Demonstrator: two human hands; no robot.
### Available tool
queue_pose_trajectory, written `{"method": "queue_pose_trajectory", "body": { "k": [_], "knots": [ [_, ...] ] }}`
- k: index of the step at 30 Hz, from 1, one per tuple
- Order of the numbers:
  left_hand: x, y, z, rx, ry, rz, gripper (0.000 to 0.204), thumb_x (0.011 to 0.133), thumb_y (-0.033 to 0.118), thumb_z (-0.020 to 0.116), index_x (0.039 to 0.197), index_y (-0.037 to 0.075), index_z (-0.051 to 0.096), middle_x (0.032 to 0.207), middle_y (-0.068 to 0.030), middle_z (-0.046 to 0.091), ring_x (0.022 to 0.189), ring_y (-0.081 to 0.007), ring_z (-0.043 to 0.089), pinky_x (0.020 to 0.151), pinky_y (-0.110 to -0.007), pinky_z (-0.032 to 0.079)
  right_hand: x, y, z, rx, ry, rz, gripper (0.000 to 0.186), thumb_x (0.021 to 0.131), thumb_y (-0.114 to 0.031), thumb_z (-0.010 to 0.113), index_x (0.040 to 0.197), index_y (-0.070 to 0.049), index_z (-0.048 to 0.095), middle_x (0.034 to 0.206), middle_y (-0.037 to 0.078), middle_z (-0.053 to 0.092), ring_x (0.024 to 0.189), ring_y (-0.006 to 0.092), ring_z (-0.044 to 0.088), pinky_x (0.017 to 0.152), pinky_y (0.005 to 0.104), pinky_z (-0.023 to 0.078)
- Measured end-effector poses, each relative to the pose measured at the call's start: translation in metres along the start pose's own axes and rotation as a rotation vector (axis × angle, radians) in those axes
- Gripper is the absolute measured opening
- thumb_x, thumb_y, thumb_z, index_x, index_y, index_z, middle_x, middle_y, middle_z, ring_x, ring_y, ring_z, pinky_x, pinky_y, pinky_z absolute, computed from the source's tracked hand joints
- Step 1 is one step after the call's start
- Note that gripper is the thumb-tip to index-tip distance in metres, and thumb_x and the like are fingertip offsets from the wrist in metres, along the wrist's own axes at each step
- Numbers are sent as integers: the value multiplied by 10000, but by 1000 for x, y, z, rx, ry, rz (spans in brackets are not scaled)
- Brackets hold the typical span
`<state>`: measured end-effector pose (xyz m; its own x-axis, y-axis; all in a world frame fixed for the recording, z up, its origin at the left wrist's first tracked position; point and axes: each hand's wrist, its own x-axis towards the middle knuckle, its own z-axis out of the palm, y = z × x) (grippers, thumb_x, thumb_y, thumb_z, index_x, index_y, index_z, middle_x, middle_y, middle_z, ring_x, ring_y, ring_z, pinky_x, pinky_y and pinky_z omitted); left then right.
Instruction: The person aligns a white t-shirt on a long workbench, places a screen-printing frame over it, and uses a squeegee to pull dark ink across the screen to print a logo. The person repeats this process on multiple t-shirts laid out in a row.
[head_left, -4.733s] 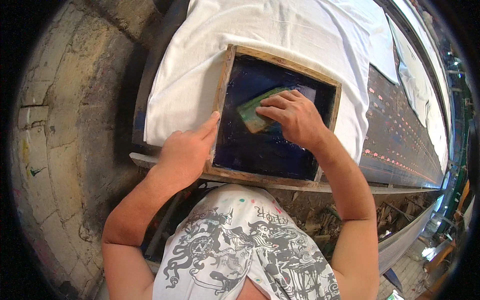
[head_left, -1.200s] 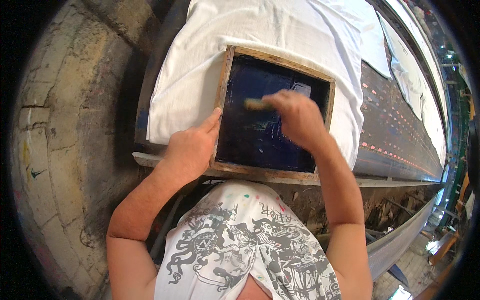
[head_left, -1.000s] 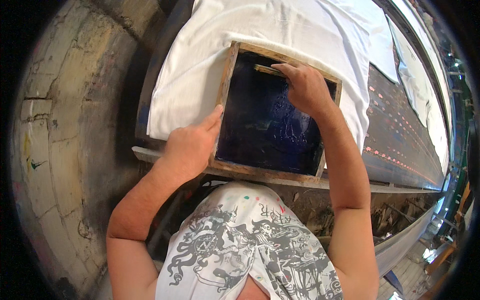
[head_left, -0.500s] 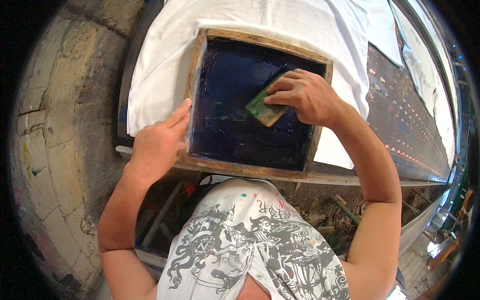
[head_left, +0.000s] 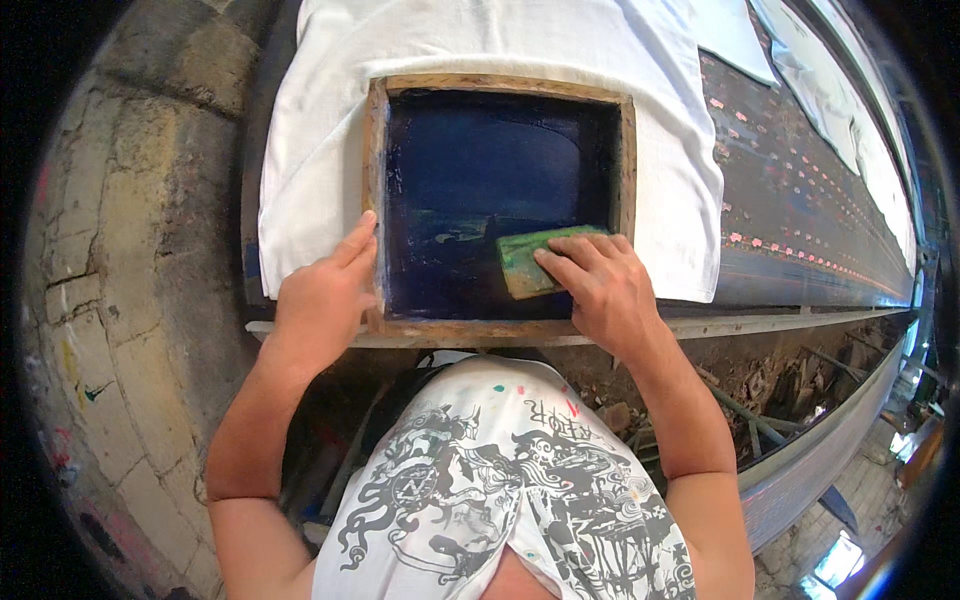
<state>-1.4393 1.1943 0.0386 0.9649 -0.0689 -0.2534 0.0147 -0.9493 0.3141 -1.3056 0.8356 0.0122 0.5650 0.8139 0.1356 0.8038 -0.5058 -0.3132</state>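
Observation:
A wooden screen printing frame [head_left: 500, 83] lies on a white cloth garment [head_left: 670, 190]. Dark blue ink coats its mesh [head_left: 480, 150], with a faint greenish patch left of centre. My left hand [head_left: 318, 305] grips the frame's left side near the front corner, fingers on the wooden rail. Inside the frame, toward the front right, a green-stained squeegee [head_left: 524, 268] rests tilted on the mesh. My right hand [head_left: 608, 295] clasps it from the right, fingers over its top; the blade's lower edge cannot be made out.
The long dark table [head_left: 790, 210] runs off to the right, marked with rows of pinkish spots. More white cloths [head_left: 820, 90] lie along its far side. A pale rail [head_left: 700, 328] borders the near edge. Worn paving [head_left: 140, 300] lies at the left, debris beneath the table.
My right hand has drawn the squeegee toward me and turned it flatter across the mesh. My left hand stays on the frame's left side. The view has shifted slightly.

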Motion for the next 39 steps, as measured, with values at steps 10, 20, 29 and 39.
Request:
{"method": "queue_pose_trajectory", "body": {
  "k": [10, 20, 29, 39],
  "knots": [
    [5, -3, -2, 83, -44, 43, 723, 892, 138, 902, 1545, -30, 638, 1812, -99, 486, 1092, -384, 813, 907, -519, 657, 135, 18, 2, -40, -12, -35, 487, 864, 75, 686, 1296, -96, 831, 1198, 146, 833, 1126, 362, 784, 964, 498, 604],
    [1, -8, 2, 77, -25, 38, 666, 901, 149, 888, 1505, -30, 673, 1787, -120, 519, 1036, -363, 827, 891, -485, 670, 78, -66, 32, -13, -14, -105, 502, 883, 37, 686, 1358, -78, 803, 1297, 166, 815, 1178, 360, 772, 1010, 496, 578],
    [4, -7, 0, 55, -31, 36, 652, 906, 146, 879, 1504, -19, 679, 1785, -109, 528, 1028, -372, 823, 888, -505, 657, 170, 25, 10, -76, 7, 48, 540, 820, 80, 681, 1297, -116, 841, 1201, 167, 828, 1134, 417, 791, 995, 529, 634],
    [2, -2, -2, -34, -49, -21, 749, 858, 118, 917, 1548, -6, 652, 1798, -66, 511, 1147, -399, 789, 949, -518, 636, 168, 41, 14, 30, -174, -480, 436, 831, 26, 767, 1230, -117, 869, 1312, 86, 831, 1307, 317, 749, 1149, 469, 564]
  ]
}}
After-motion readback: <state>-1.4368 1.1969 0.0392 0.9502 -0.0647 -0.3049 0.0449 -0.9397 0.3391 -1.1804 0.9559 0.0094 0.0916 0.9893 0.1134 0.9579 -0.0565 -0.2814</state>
